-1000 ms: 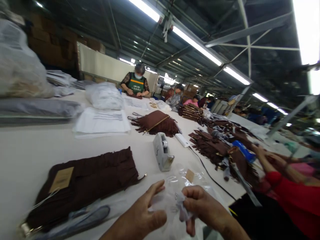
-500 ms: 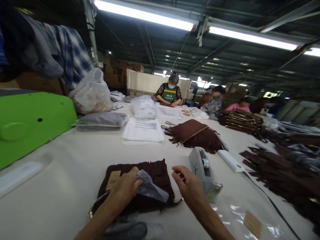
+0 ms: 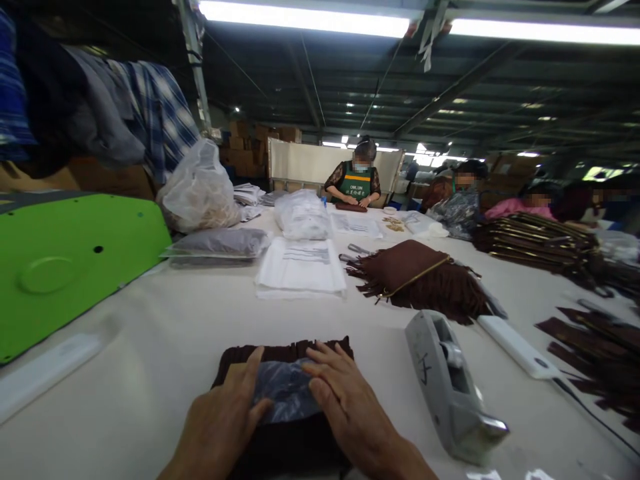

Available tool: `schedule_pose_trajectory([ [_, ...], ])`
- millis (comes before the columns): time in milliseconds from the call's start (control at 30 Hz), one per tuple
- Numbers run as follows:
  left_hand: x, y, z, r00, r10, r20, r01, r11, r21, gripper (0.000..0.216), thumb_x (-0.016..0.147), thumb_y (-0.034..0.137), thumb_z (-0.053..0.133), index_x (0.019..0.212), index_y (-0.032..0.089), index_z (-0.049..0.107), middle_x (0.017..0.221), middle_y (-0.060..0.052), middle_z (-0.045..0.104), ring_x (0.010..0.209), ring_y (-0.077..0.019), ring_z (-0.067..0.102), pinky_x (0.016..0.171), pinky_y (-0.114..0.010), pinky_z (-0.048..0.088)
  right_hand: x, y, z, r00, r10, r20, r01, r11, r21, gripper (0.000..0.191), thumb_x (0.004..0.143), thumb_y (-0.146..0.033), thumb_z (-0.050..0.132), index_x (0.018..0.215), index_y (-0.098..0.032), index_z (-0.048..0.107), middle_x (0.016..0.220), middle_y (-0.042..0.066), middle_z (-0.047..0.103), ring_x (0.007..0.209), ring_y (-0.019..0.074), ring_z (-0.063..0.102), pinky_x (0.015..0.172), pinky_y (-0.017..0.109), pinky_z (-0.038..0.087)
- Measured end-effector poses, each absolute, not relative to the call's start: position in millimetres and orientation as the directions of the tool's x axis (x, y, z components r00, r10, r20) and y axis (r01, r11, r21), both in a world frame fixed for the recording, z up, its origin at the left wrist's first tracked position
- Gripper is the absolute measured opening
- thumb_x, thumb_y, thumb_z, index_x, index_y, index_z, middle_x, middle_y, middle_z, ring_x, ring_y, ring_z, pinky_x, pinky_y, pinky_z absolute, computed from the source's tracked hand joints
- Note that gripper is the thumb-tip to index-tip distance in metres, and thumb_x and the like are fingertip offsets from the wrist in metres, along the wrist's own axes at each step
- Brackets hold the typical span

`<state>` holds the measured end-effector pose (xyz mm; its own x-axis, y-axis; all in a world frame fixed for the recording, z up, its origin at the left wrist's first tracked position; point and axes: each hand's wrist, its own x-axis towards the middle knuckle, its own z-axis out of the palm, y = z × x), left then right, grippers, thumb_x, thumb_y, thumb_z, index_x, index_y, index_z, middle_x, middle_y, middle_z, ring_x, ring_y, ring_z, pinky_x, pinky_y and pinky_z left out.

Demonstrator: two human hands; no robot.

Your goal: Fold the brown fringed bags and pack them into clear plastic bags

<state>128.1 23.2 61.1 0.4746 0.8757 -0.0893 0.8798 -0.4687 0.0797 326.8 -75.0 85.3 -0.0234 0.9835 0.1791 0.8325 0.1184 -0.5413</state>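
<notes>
A dark brown fringed bag (image 3: 285, 350) lies on the white table (image 3: 165, 347) right in front of me. On top of it rests a small clear plastic piece (image 3: 285, 393). My left hand (image 3: 225, 417) lies flat on the bag, fingers stretched out, touching the plastic's left edge. My right hand (image 3: 350, 407) presses flat on the plastic's right side, fingers spread. Neither hand grips anything.
A grey tape dispenser (image 3: 450, 387) stands just right of my hands. Beyond are another brown fringed bag (image 3: 420, 280), a white power strip (image 3: 517, 347), folded white sheets (image 3: 300, 270), filled plastic bags (image 3: 200, 190) and a green panel (image 3: 75, 260) at left. Several people work at the far end.
My left hand has set the plastic piece down on the brown bag. Both hands now lie flat on it. The view has come closer to the bag.
</notes>
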Motion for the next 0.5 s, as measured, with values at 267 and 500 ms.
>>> schedule_pose_trajectory([
  [267, 115.2, 36.4, -1.5, 0.812, 0.339, 0.475, 0.51, -0.808, -0.295, 0.061, 0.082, 0.033, 0.057, 0.141, 0.023, 0.042, 0.147, -0.004, 0.046, 0.134, -0.0261, 0.041, 0.118, -0.046, 0.011, 316.8, -47.2, 18.3, -0.261, 0.943, 0.204, 0.901, 0.314, -0.299, 0.07, 0.094, -0.055, 0.045, 0.15, -0.016, 0.027, 0.155, 0.01, 0.024, 0.143, 0.0302, 0.022, 0.117, 0.055, 0.019],
  [500, 105.9, 39.9, -14.2, 0.817, 0.345, 0.463, 0.497, -0.827, -0.261, 0.072, 0.084, 0.052, 0.057, 0.146, 0.024, 0.034, 0.145, -0.005, 0.048, 0.13, -0.0243, 0.046, 0.116, -0.041, 0.018, 336.7, -49.3, 38.0, -0.279, 0.96, 0.033, 0.89, 0.271, -0.366, 0.067, 0.096, -0.055, 0.038, 0.147, -0.012, 0.032, 0.153, 0.013, 0.026, 0.142, 0.0312, 0.026, 0.115, 0.055, 0.025],
])
